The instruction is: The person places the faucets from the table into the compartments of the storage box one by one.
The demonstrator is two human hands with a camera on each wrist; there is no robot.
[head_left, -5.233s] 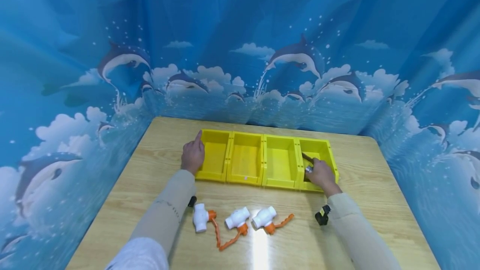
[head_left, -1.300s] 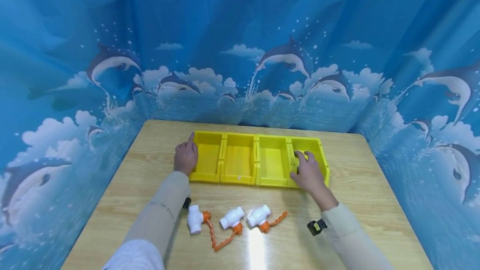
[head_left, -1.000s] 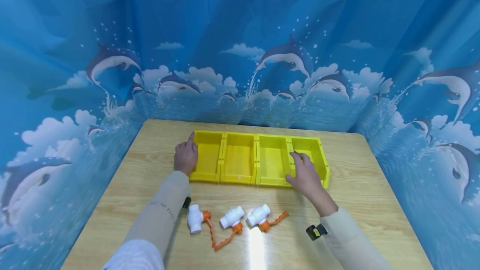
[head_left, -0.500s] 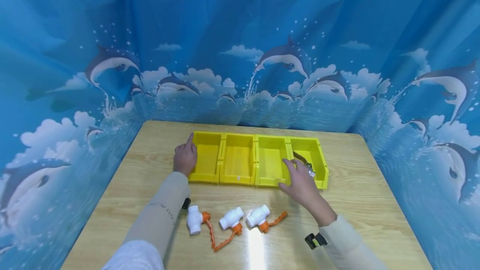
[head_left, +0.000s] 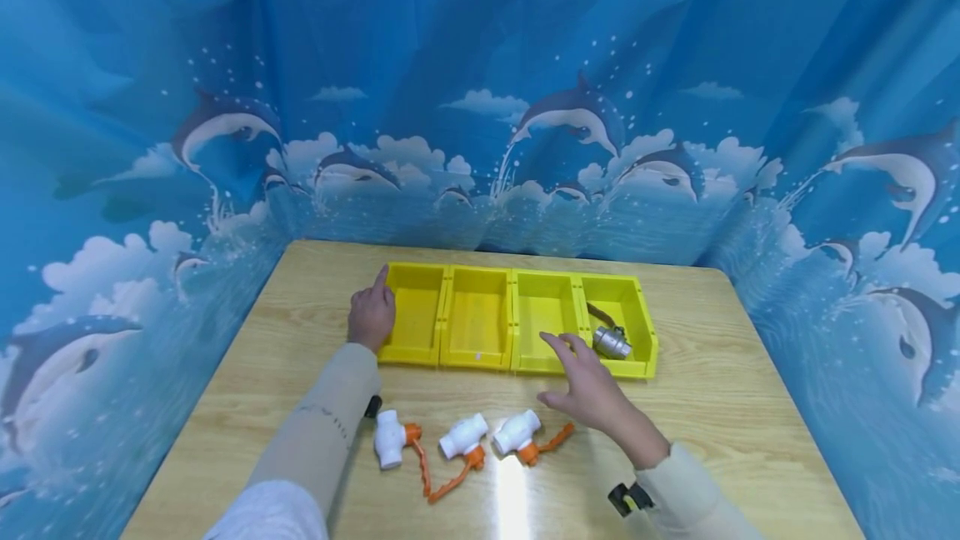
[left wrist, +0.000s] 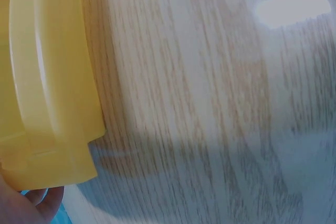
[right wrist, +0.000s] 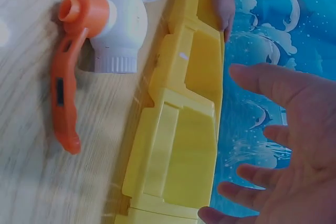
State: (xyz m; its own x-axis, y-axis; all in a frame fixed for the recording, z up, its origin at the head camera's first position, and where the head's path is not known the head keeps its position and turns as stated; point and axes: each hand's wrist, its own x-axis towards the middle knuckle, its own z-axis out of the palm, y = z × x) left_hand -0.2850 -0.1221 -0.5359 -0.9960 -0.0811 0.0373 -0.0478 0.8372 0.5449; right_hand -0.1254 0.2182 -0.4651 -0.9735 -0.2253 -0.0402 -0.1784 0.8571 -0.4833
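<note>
My left hand [head_left: 371, 315] holds the left wall of the leftmost yellow bin [head_left: 411, 354], its index finger along the rim. In the left wrist view, fingers [left wrist: 51, 203] bend round the bin's outer corner. My right hand [head_left: 588, 394] is empty, fingers spread, in front of the third bin [head_left: 543, 307]. In the rightmost bin [head_left: 637, 367] lies a silver metal ball valve [head_left: 611, 342] with a dark brown lever. Three white ball valves with orange levers lie on the table: a left one [head_left: 389, 440], a middle one [head_left: 463, 435] and a right one [head_left: 517, 432].
Several yellow bins stand joined in a row across the wooden table [head_left: 720, 373]. A blue dolphin-print curtain [head_left: 450, 65] hangs behind the table and along both sides. A bright glare spot [head_left: 513, 498] shows on the tabletop near me.
My right hand was inside the rightmost bin at the metal ball valve. It has let go and moved left and toward me, uncovering the valve. The left hand stays at the bin wall.
</note>
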